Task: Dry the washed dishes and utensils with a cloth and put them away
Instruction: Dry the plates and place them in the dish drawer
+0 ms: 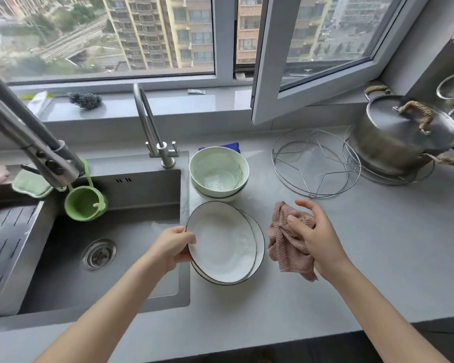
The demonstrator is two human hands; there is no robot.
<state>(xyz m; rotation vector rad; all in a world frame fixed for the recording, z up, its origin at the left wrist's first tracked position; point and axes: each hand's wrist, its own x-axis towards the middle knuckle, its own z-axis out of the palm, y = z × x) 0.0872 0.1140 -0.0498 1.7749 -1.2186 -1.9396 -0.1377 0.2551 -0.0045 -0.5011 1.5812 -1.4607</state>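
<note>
A white plate with a thin dark rim (222, 242) is tilted up off a second plate (258, 242) lying under it on the grey counter beside the sink. My left hand (172, 248) grips the top plate's left edge. My right hand (313, 238) holds a crumpled pink cloth (287, 248) just right of the plates. Behind the plates stand two stacked pale green bowls (218, 174), wet inside.
The steel sink (102, 247) lies to the left, with a faucet (152, 132) and a green cup (85, 203) hanging in it. A round wire rack (313, 163) and a lidded steel pot (401, 137) sit at the back right. An open window sash (268, 74) juts over the counter.
</note>
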